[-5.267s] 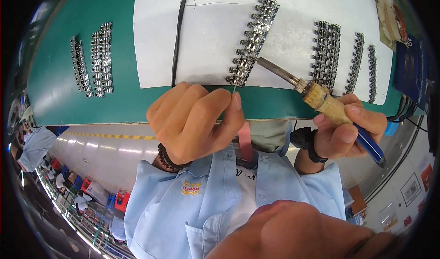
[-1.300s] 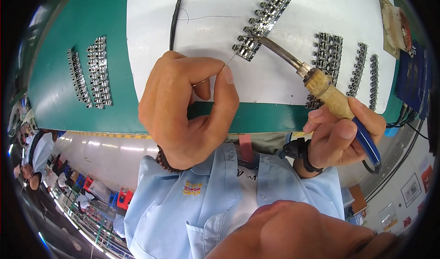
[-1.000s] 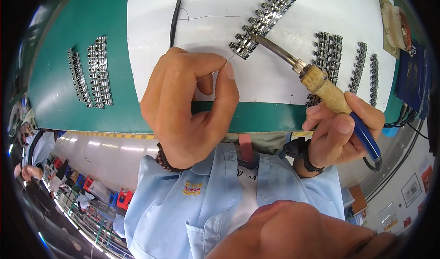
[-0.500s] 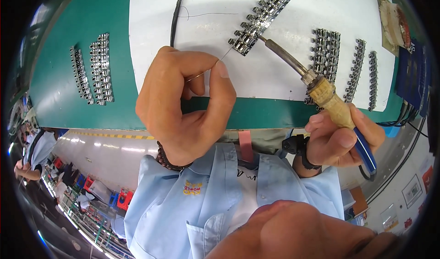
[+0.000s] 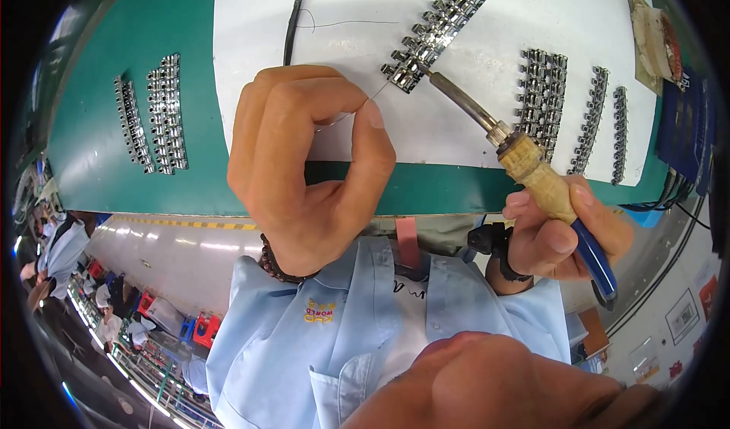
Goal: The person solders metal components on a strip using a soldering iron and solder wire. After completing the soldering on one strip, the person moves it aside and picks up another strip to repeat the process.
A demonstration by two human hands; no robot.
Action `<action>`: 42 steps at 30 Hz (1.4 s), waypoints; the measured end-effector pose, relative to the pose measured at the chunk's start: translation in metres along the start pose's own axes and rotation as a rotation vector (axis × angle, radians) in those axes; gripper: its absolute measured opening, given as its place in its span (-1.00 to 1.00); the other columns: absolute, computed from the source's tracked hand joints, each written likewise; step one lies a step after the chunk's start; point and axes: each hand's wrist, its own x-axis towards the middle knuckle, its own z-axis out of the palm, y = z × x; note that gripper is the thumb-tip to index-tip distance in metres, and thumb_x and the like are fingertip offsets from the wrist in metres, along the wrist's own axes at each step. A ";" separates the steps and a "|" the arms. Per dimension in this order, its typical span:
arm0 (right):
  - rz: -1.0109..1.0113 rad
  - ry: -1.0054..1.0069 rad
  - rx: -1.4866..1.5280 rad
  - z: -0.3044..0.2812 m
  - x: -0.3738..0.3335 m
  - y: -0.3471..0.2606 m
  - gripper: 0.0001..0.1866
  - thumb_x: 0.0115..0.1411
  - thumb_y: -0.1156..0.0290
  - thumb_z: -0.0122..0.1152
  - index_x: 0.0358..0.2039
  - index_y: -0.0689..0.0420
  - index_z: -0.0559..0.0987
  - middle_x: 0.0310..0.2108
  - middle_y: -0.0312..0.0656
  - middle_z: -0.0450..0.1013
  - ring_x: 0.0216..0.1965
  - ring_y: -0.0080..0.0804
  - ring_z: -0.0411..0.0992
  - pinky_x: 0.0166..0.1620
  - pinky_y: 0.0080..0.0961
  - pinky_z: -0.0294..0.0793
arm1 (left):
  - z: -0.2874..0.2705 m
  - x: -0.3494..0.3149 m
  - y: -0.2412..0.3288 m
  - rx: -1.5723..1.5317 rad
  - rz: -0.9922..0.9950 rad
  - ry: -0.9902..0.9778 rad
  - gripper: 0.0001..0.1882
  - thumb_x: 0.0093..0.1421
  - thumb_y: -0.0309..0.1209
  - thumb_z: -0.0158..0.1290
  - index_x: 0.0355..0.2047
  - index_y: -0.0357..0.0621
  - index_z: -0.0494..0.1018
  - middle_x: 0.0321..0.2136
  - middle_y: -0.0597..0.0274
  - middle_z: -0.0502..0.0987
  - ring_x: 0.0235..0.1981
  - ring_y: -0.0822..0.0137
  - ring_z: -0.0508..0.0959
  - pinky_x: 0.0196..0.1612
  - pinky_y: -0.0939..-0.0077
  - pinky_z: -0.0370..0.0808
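Note:
My left hand [image 5: 304,155] pinches a thin solder wire [image 5: 378,91] between thumb and forefinger. The wire's tip reaches the near end of a strip of shiny metal parts [image 5: 437,30], which lies slanted on a white sheet [image 5: 334,45]. My right hand [image 5: 566,235] is closed round the wooden and blue handle of a soldering iron [image 5: 534,172]. The iron's tip touches or nearly touches the same strip, near its lower end; whether it makes contact I cannot tell.
More metal strips lie at right on the sheet [image 5: 541,98] and at left on the green mat [image 5: 84,117]. A dark cable [image 5: 294,22] and a loose thin wire [image 5: 353,22] lie beyond my left hand. A sponge-like block [image 5: 655,43] sits at far right. People work in the left background.
The iron's tip has shifted slightly left and down along the strip, towards its near end, and the handle has swung a little. My left hand has moved slightly, still holding the solder wire.

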 end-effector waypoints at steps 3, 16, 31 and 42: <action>0.005 -0.026 0.003 -0.001 0.000 -0.001 -0.51 0.26 0.14 0.05 -0.10 0.39 0.29 -0.60 0.16 0.43 -0.68 -0.36 0.48 -0.63 -0.62 0.49 | -0.002 -0.001 -0.003 -0.004 0.026 0.001 -0.90 0.06 -0.66 0.08 -0.41 -0.29 0.40 -0.40 0.16 0.46 -0.52 0.55 0.29 -0.44 0.73 0.21; 0.104 -0.021 0.084 0.006 0.000 -0.005 -0.46 0.21 0.10 0.12 -0.09 0.39 0.32 -0.54 0.22 0.44 -0.64 -0.26 0.50 -0.63 -0.55 0.52 | -0.002 -0.001 -0.007 0.010 0.018 -0.009 -0.90 0.05 -0.67 0.09 -0.40 -0.31 0.41 -0.41 0.14 0.47 -0.51 0.52 0.34 -0.44 0.70 0.26; 0.109 0.054 0.045 0.012 -0.001 -0.004 -0.46 0.17 0.08 0.18 -0.15 0.36 0.34 -0.56 0.13 0.43 -0.68 -0.28 0.48 -0.69 -0.59 0.47 | 0.002 0.001 -0.014 0.097 0.120 -0.002 -0.88 0.03 -0.68 0.11 -0.41 -0.27 0.43 -0.43 0.18 0.48 -0.51 0.46 0.38 -0.45 0.67 0.31; 0.062 0.045 0.039 0.010 -0.002 0.000 -0.49 0.18 0.10 0.17 -0.16 0.35 0.33 -0.57 0.10 0.42 -0.71 -0.33 0.46 -0.71 -0.62 0.44 | 0.001 0.002 -0.009 0.049 0.091 0.046 -0.88 0.02 -0.65 0.13 -0.44 -0.26 0.42 -0.45 0.20 0.49 -0.53 0.47 0.34 -0.47 0.63 0.21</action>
